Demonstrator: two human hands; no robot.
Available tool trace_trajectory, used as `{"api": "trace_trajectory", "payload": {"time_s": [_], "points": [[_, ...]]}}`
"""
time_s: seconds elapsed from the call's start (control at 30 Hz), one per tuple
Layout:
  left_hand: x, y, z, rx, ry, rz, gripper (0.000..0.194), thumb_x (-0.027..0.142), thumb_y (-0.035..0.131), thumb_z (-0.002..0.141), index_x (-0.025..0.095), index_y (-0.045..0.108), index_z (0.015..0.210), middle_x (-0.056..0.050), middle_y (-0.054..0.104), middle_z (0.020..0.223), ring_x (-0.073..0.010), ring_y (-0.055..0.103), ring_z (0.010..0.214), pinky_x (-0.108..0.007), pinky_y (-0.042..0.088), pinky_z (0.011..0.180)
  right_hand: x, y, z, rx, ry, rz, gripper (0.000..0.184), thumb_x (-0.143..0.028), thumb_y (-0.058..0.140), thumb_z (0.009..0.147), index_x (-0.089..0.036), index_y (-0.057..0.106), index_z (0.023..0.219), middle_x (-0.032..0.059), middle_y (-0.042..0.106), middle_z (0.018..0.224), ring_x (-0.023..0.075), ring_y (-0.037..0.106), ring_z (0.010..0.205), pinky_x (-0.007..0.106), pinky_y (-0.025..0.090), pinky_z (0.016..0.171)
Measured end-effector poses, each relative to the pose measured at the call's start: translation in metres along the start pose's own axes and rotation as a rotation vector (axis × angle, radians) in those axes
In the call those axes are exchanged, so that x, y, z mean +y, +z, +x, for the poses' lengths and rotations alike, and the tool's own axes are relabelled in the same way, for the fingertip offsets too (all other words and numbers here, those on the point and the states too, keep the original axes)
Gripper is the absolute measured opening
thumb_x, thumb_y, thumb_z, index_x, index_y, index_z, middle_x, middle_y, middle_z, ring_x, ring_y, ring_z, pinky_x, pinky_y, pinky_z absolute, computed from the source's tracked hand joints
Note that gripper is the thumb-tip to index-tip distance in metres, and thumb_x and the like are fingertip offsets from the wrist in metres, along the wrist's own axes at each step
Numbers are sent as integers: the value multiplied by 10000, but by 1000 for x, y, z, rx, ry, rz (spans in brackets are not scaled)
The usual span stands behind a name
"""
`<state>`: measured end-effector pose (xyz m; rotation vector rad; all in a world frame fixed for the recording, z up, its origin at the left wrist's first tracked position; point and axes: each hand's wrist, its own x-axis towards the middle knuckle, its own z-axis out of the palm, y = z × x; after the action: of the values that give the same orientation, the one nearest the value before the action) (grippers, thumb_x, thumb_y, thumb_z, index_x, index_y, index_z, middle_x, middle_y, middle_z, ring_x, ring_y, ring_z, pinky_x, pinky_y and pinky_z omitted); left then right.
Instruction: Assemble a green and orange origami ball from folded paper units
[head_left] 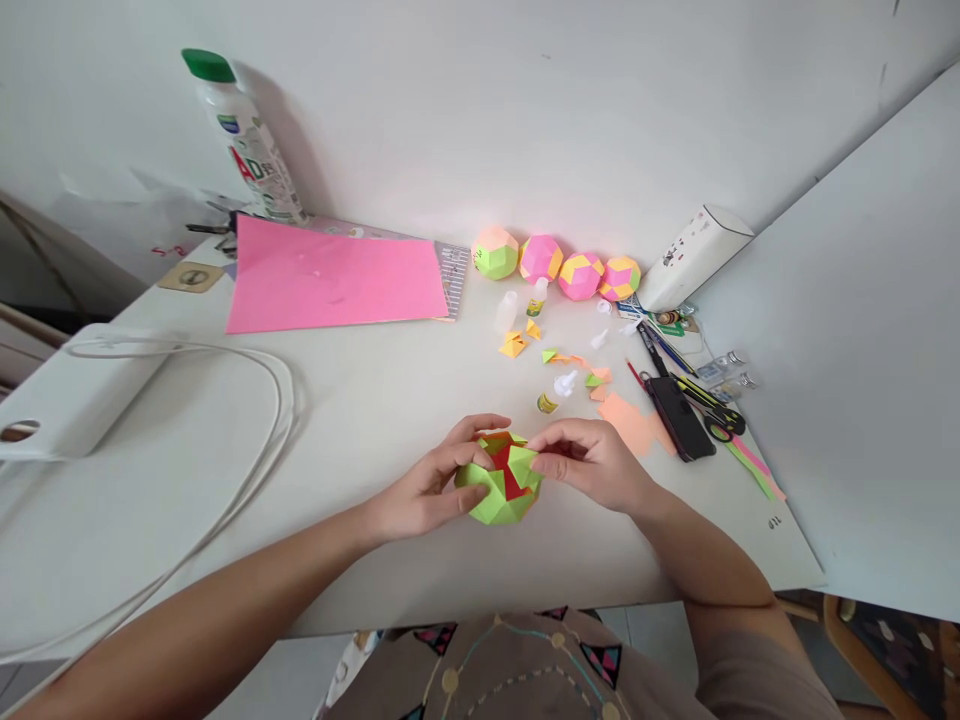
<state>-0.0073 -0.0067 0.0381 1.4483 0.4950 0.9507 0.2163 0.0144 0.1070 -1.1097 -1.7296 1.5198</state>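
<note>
A partly open folded-paper ball (495, 508), green outside with orange at the rim and red showing inside, is near the table's front edge. My left hand (431, 485) grips its left side, thumb on the outer green face and fingers at the opening. With thumb and index finger, my right hand (589, 460) pinches a green folded paper piece (523, 466) at the right of the opening. Whether that piece is joined to the ball cannot be made out. Just beyond the hands stand a small yellow-labelled glue bottle (547, 402) and scraps of orange paper (630, 422).
Several finished paper balls (541, 259) line the wall. A pink sheet (337, 275) lies left of them, with a tall white bottle (255, 150) behind. Scissors (724, 420), pens and a black case (680, 418) crowd the right. A white cable (277, 400) loops at left.
</note>
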Motion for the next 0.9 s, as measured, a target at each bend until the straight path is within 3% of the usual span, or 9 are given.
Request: {"api": "trace_trajectory", "payload": {"time_s": [0.17,0.33,0.5,0.7,0.9], "points": [[1,0,0,-6,-8,32,109,298,556,910,193,588,908,-124,360,1394,-316,439,1294,-475,468,981,10,-1,9,1,143,69,237,-372,794,685,-166,689,739,3,646,674,95,533,572,230,444,516],[1,0,0,0,-7,46,79,270,552,909,198,585,912,-118,358,1399,-305,422,1312,-480,458,999,12,-2,11,-16,267,180,263,-366,816,655,-162,664,721,-60,542,533,41,387,413,188,281,379],[2,-1,0,-8,-19,53,121,298,537,918,194,596,936,-126,347,1405,-316,437,1302,-475,476,984,12,1,10,-31,324,183,270,-340,828,636,-169,649,745,-65,540,518,62,463,427,190,311,384],[1,-1,0,3,-16,49,102,274,541,917,199,603,948,-119,350,1397,-323,410,1331,-481,467,1003,11,0,9,-22,245,128,206,-337,767,719,-163,671,773,-38,565,581,56,453,459,190,330,405],[-1,-1,0,25,-3,64,69,232,542,911,208,593,950,-107,351,1401,-307,395,1343,-483,444,1031,7,1,7,7,67,60,98,-289,755,728,-197,744,759,23,670,806,70,519,538,217,402,450]]}}
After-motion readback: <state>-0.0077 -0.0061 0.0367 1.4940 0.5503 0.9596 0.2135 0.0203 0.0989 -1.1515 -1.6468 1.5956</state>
